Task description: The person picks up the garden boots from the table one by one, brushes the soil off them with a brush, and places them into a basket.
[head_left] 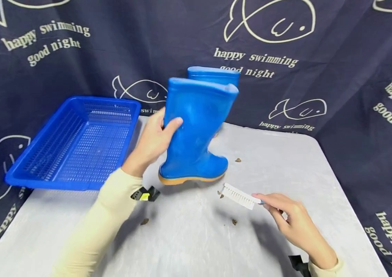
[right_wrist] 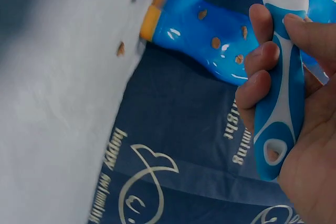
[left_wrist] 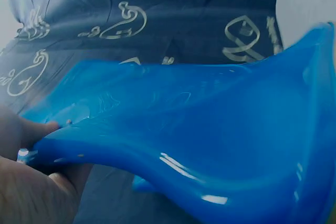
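Note:
A blue rubber boot [head_left: 199, 127] with a tan sole is held up by my left hand [head_left: 154, 136], which grips the shaft's rear edge, thumb on the near side. In the left wrist view, the boot's glossy shaft [left_wrist: 173, 108] fills most of the picture. A second blue boot [head_left: 213, 73] stands behind, mostly hidden; the right wrist view shows brown flecks on a blue boot [right_wrist: 205, 45]. My right hand [head_left: 294, 219] holds a brush [right_wrist: 283, 77] by its blue and white handle. Its white bristles [head_left: 239, 197] are right of and below the held boot's toe, apart from it.
A blue slatted plastic basket [head_left: 131, 142] sits at the left of the white table [head_left: 182, 238]. Small brown flakes lie scattered on the tabletop, such as one flake [head_left: 144, 221] near the left forearm. A dark fish-print cloth [head_left: 182, 34] hangs behind and beside the table.

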`<action>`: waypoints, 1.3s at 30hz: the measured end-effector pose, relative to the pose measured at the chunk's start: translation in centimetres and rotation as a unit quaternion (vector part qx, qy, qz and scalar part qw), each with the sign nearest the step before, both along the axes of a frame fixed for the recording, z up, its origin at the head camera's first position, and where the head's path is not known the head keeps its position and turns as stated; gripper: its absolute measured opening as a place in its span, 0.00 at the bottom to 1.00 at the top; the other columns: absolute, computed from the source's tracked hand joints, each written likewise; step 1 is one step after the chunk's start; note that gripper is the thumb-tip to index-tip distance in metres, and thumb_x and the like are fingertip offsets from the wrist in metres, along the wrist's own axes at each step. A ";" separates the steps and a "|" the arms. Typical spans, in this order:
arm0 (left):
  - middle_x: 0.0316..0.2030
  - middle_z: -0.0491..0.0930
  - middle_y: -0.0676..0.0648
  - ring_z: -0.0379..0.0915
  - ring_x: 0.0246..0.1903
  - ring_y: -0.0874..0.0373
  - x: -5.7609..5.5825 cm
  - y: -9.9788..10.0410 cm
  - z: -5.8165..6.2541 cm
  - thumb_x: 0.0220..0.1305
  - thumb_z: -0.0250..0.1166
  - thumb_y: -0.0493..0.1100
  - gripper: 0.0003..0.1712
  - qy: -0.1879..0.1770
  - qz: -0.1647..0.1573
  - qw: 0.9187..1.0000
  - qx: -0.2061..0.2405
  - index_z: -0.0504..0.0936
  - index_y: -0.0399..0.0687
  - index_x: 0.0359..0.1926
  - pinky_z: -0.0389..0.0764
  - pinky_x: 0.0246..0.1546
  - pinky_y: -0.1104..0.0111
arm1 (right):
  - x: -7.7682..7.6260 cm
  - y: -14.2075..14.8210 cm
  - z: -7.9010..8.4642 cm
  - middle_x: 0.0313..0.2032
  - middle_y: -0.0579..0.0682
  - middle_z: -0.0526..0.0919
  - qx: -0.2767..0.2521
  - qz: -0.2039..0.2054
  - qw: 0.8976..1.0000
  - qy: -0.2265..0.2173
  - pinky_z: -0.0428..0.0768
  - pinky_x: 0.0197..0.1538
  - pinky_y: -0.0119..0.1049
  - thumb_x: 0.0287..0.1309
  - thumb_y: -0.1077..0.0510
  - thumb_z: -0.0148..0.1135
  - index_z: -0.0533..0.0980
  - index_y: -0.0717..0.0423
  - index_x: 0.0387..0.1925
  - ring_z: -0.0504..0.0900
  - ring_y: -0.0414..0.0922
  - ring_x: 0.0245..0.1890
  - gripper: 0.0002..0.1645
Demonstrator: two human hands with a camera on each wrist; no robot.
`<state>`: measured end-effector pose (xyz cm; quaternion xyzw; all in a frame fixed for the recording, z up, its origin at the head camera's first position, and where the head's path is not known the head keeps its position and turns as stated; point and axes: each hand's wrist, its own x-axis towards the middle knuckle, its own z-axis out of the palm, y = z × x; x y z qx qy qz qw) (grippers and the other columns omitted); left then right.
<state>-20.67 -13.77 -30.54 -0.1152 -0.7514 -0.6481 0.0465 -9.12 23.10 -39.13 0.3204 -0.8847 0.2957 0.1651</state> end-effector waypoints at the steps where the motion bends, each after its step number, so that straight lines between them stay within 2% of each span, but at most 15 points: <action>1: 0.57 0.81 0.34 0.83 0.52 0.43 -0.3 -0.4 0.8 0.75 0.55 0.40 0.24 0.010 0.017 1.000 0.005 0.70 0.37 0.67 0.85 0.54 0.53 | 0.1 -0.1 -0.4 0.44 0.40 0.89 -0.013 0.001 1.000 -0.004 0.74 0.48 0.16 0.47 0.79 0.67 0.84 0.49 0.54 0.82 0.29 0.45 0.34; 5: 0.58 0.81 0.34 0.84 0.50 0.49 -1.6 -2.5 3.8 0.75 0.56 0.40 0.22 0.018 0.079 0.994 0.068 0.71 0.38 0.66 0.84 0.56 0.57 | 0.7 -0.5 -1.7 0.44 0.41 0.89 -0.033 -0.021 0.998 -0.046 0.75 0.45 0.15 0.52 0.77 0.67 0.83 0.48 0.56 0.82 0.27 0.42 0.32; 9: 0.60 0.79 0.34 0.82 0.52 0.51 -2.3 -4.6 6.1 0.73 0.57 0.37 0.22 0.028 0.112 0.983 0.140 0.71 0.39 0.66 0.81 0.61 0.58 | 0.9 -0.7 -2.4 0.43 0.45 0.90 -0.017 -0.065 0.995 -0.069 0.74 0.39 0.14 0.51 0.76 0.68 0.83 0.44 0.55 0.82 0.25 0.39 0.33; 13: 0.60 0.79 0.36 0.81 0.55 0.51 -2.6 -6.7 7.9 0.72 0.58 0.36 0.21 0.064 0.147 0.978 0.132 0.73 0.40 0.64 0.79 0.63 0.58 | 1.2 -0.7 -2.9 0.42 0.48 0.91 0.012 -0.091 0.992 -0.087 0.71 0.30 0.17 0.52 0.73 0.69 0.83 0.42 0.55 0.79 0.24 0.33 0.32; 15: 0.60 0.79 0.38 0.80 0.56 0.51 -2.8 -7.9 8.3 0.72 0.58 0.37 0.21 0.075 0.167 0.976 0.115 0.73 0.41 0.64 0.77 0.65 0.58 | 1.6 -0.6 -3.1 0.41 0.47 0.91 0.019 -0.100 0.989 -0.103 0.68 0.28 0.19 0.54 0.72 0.69 0.83 0.41 0.55 0.77 0.24 0.31 0.31; 19: 0.61 0.78 0.39 0.78 0.58 0.51 -2.7 -10.5 8.0 0.72 0.58 0.37 0.21 0.067 0.215 0.970 0.090 0.73 0.42 0.64 0.75 0.67 0.59 | 2.5 -0.1 -3.4 0.42 0.48 0.91 0.012 -0.092 0.989 -0.117 0.70 0.30 0.17 0.55 0.72 0.67 0.83 0.44 0.55 0.79 0.23 0.33 0.28; 23: 0.54 0.80 0.43 0.78 0.52 0.55 -3.0 -12.9 7.1 0.72 0.56 0.38 0.19 0.054 0.276 0.958 0.053 0.75 0.42 0.61 0.76 0.64 0.62 | 2.8 0.1 -3.7 0.42 0.41 0.90 -0.003 -0.086 0.990 -0.115 0.73 0.32 0.14 0.55 0.72 0.68 0.83 0.45 0.54 0.82 0.22 0.35 0.28; 26: 0.45 0.79 0.51 0.75 0.46 0.61 -3.2 -14.8 6.5 0.72 0.56 0.40 0.14 0.038 0.338 0.941 0.005 0.78 0.45 0.56 0.76 0.56 0.67 | 2.7 0.0 -3.8 0.40 0.38 0.90 0.008 -0.097 0.988 -0.122 0.73 0.31 0.16 0.53 0.70 0.70 0.84 0.42 0.54 0.81 0.21 0.34 0.29; 28: 0.43 0.78 0.53 0.73 0.45 0.62 -3.1 -16.2 6.2 0.73 0.56 0.43 0.13 0.015 0.377 0.926 -0.021 0.78 0.48 0.54 0.75 0.54 0.67 | 2.4 -0.1 -3.9 0.39 0.41 0.90 0.023 -0.100 0.985 -0.136 0.72 0.29 0.20 0.53 0.69 0.71 0.84 0.41 0.53 0.78 0.20 0.33 0.28; 31: 0.48 0.77 0.51 0.72 0.49 0.60 -2.7 -18.4 5.6 0.74 0.54 0.45 0.15 -0.021 0.424 0.904 -0.054 0.77 0.49 0.56 0.74 0.57 0.66 | 1.8 -0.4 -4.2 0.39 0.44 0.91 0.046 -0.087 0.983 -0.152 0.69 0.28 0.25 0.53 0.67 0.72 0.84 0.40 0.53 0.73 0.21 0.31 0.27; 33: 0.53 0.76 0.48 0.71 0.54 0.58 -2.4 -19.7 5.2 0.74 0.52 0.46 0.18 -0.046 0.448 0.890 -0.069 0.75 0.47 0.59 0.73 0.61 0.65 | 1.3 -0.5 -4.5 0.39 0.44 0.91 0.055 -0.076 0.984 -0.149 0.69 0.28 0.26 0.53 0.66 0.72 0.84 0.39 0.53 0.73 0.21 0.31 0.27; 37: 0.56 0.74 0.44 0.69 0.58 0.56 -2.1 -21.6 4.3 0.75 0.49 0.45 0.22 -0.074 0.492 0.863 -0.084 0.72 0.43 0.64 0.71 0.64 0.66 | 0.7 -0.8 -5.1 0.40 0.44 0.91 0.059 -0.054 0.987 -0.141 0.73 0.28 0.26 0.52 0.64 0.74 0.85 0.38 0.52 0.79 0.21 0.35 0.26; 39: 0.54 0.74 0.46 0.69 0.57 0.56 -1.9 -22.2 4.0 0.75 0.48 0.44 0.22 -0.078 0.501 0.859 -0.073 0.70 0.42 0.64 0.71 0.62 0.67 | 0.4 -1.2 -5.3 0.40 0.43 0.91 0.057 -0.052 0.987 -0.140 0.75 0.29 0.26 0.52 0.63 0.74 0.85 0.37 0.51 0.81 0.22 0.37 0.25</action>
